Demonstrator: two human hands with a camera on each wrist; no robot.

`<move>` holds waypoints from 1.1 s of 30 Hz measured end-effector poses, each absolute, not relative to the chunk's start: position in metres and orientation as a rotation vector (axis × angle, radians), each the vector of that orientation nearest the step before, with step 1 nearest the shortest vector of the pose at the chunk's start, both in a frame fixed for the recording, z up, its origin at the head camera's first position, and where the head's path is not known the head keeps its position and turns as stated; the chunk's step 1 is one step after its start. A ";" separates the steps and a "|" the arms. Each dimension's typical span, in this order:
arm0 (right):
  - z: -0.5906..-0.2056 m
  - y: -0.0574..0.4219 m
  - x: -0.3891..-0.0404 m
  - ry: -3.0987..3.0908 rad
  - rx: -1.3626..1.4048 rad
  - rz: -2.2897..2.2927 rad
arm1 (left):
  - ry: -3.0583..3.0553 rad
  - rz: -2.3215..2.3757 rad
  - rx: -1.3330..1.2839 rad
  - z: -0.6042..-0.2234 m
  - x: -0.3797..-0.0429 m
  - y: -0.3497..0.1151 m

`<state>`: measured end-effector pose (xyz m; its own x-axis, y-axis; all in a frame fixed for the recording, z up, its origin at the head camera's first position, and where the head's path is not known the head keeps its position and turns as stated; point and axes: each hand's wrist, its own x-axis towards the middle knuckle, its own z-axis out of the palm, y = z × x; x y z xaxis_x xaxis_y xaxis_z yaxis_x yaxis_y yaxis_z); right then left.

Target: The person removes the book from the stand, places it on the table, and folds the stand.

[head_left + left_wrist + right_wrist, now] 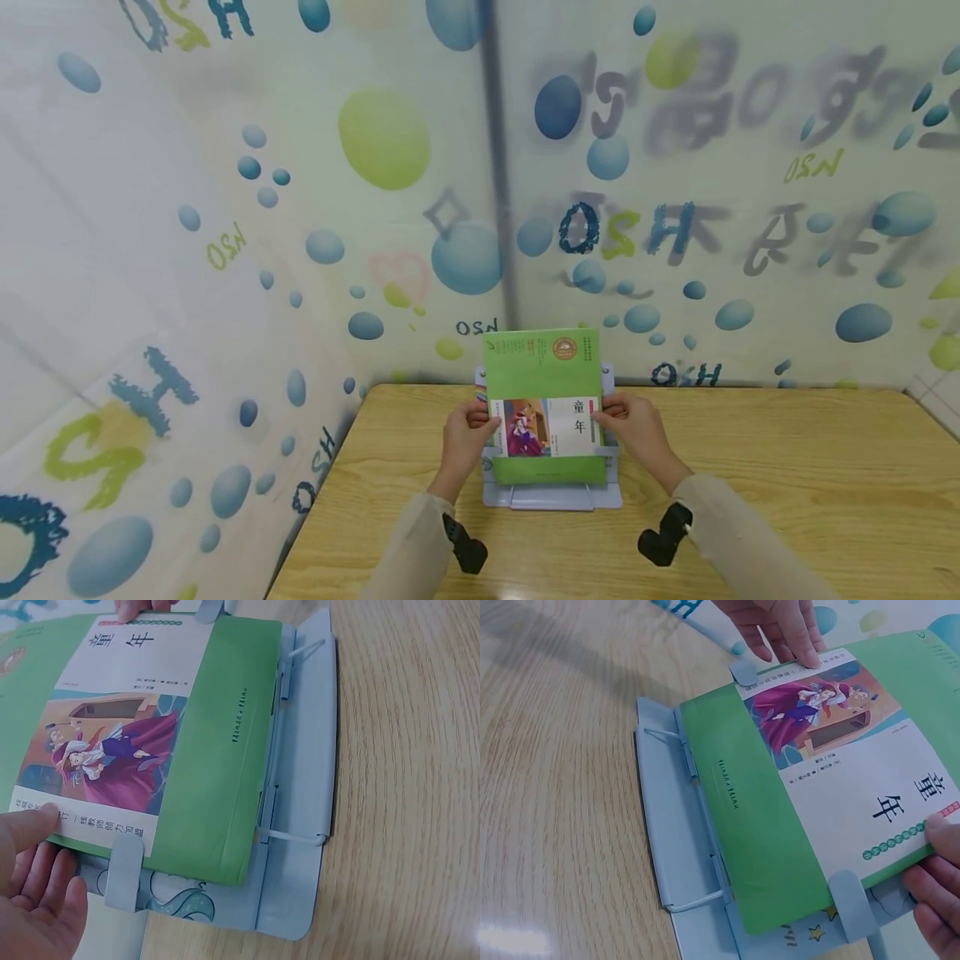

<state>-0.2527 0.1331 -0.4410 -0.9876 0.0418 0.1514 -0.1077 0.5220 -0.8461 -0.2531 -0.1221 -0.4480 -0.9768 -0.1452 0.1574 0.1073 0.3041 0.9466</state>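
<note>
A green book with a white band and an illustration stands on a pale blue book stand, between its side clips. My left hand pinches the book's left edge, thumb on the cover and fingers behind. On the opposite edge my right hand pinches the book the same way. In the right wrist view, the right thumb lies on the cover near a clip. Wire supports join the stand's lower ledge. Part of the stand's printed back panel is hidden behind the book.
The stand is on a wood-grain table, near a curtain printed with blue and green ovals. Black devices are strapped at both wrists over light sleeves.
</note>
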 end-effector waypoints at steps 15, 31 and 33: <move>-0.440 0.129 -0.249 -2.559 0.052 1.446 | -2.273 -1.744 0.009 -0.452 -0.254 -0.121; -0.437 0.127 -0.252 -2.525 0.037 1.479 | -2.225 -1.774 0.095 -0.449 -0.255 -0.119; -0.436 0.127 -0.252 -2.524 0.034 1.485 | -2.214 -1.783 0.101 -0.448 -0.257 -0.119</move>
